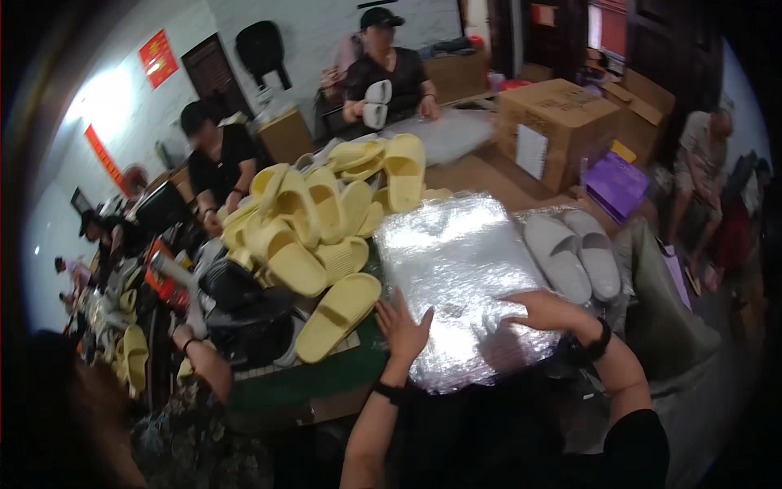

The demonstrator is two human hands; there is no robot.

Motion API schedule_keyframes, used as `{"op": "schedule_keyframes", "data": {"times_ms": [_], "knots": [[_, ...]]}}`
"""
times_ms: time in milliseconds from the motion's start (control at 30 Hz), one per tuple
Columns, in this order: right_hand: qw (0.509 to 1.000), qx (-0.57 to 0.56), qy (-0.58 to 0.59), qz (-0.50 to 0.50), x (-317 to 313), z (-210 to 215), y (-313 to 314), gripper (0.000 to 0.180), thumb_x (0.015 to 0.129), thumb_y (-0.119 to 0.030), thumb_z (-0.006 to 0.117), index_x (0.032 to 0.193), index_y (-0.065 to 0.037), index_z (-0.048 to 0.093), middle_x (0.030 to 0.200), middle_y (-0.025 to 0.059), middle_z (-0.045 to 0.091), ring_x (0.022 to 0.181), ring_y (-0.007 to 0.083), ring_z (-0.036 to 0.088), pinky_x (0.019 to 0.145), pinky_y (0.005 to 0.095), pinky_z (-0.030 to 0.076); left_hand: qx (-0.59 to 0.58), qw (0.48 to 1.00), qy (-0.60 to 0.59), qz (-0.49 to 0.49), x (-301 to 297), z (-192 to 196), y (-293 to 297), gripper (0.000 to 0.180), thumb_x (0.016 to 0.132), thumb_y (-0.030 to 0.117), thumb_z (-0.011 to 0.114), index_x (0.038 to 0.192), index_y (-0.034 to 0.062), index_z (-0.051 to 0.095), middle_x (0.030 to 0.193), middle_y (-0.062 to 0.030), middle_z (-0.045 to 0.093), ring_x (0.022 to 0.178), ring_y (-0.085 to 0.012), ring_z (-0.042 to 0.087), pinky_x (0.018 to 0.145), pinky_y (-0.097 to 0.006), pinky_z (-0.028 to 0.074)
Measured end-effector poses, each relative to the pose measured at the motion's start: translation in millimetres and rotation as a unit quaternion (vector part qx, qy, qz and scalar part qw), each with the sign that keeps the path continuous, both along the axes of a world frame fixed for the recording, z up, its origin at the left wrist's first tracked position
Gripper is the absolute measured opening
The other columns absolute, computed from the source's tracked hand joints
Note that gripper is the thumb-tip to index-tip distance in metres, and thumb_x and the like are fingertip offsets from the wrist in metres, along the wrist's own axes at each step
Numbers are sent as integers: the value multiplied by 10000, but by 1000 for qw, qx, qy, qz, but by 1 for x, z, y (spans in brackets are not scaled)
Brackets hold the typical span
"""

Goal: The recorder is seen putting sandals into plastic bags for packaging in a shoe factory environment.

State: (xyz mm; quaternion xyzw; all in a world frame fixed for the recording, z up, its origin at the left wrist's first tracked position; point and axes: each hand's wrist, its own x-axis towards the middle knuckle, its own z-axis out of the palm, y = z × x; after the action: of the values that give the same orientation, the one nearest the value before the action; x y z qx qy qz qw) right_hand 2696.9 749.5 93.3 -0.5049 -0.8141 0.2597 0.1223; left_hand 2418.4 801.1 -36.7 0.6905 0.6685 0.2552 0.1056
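Observation:
A thick stack of clear, shiny plastic bags (456, 261) lies in front of me on the table. My left hand (403, 328) is at its left edge, fingers spread and holding nothing. Over the stack's lower right part is my right hand (539, 311), fingers stretched out and pointing left; I see nothing gripped in it. Just right of the bags sits a pair of light grey slippers (559, 259) on clear plastic. A single yellow slipper (339, 316) lies near my left hand, at the front of a heap of yellow slippers (322, 208).
Across the table a person (391, 77) holds white slippers (375, 104). Another person (218, 159) reaches toward the heap. A large cardboard box (558, 130) and a purple packet (617, 186) stand at the back right. A neighbour's hand (189, 338) is at the left, near black slippers (244, 314).

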Motion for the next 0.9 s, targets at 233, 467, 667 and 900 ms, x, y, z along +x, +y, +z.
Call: {"op": "schedule_keyframes", "data": {"times_ms": [233, 467, 667, 900], "knots": [[958, 46, -167, -229, 29, -106, 104, 837, 778, -421, 667, 1415, -56, 266, 1385, 344, 284, 1266, 491, 323, 1035, 497, 316, -169, 979, -111, 31, 6, 37, 19, 980, 808, 418, 653, 1456, 54, 15, 1391, -320, 286, 1261, -429, 342, 1022, -497, 293], [963, 55, -39, -260, 9, -114, 108, 953, 717, -373, 732, 1429, -23, 203, 1396, 311, 305, 1281, 445, 335, 1054, 444, 308, -230, 853, -469, -20, -15, -2, 48, 600, 735, 105, 696, 1213, -118, 410, 1110, -214, 558, 946, -280, 587, 752, -360, 496], [976, 68, 95, -182, -8, -137, 123, 936, 722, -283, 729, 1426, 4, 183, 1392, 282, 340, 1286, 403, 352, 1068, 409, 300, -180, 768, -615, -10, -43, -3, 29, 499, 757, -66, 541, 1242, -43, 427, 1069, -132, 571, 907, -211, 584, 731, -312, 502], [980, 77, 80, -167, -43, -132, 138, 846, 767, -251, 677, 1421, 10, 208, 1400, 291, 318, 1301, 413, 323, 1083, 411, 274, -119, 794, -595, -18, -59, 0, 19, 479, 797, -109, 485, 1260, -15, 406, 1064, -132, 566, 887, -218, 590, 726, -316, 507]]}}
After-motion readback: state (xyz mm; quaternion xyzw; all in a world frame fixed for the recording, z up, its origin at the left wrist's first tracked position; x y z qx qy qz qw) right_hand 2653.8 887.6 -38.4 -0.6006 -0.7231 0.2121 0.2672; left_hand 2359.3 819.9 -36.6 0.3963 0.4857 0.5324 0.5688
